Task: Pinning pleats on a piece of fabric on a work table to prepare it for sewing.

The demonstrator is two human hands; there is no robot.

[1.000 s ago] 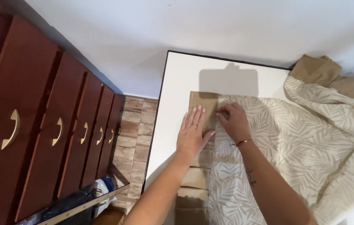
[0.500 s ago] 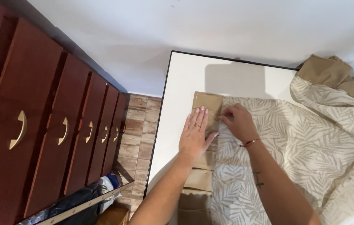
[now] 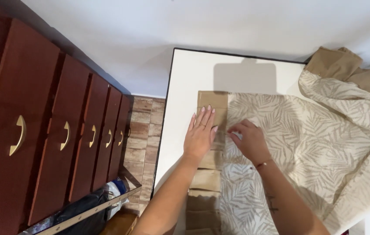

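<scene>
The plain tan folded band [image 3: 212, 101] of the leaf-printed beige cloth [image 3: 307, 130] is pressed under the flat, open left hand [image 3: 199, 135] while its edge seems pinched by the right hand [image 3: 249, 140], and the crease could be skewed if the cloth hanging off the white worktop [image 3: 193, 72] drags.

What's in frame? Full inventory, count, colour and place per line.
curtain: 1, beige with leaf print and plain tan band, spread over the table, bunched at far right
table: 1, white top with dark edge, centre
chest of drawers: 1, dark red wood, five curved gold handles showing, left
floor: brown tiles, between chest and table
wall: white, top
open drawer: 1, holding dark items, bottom left
left hand: flat on the tan band
right hand: fingers on the print beside the band, thin bracelet at wrist
</scene>
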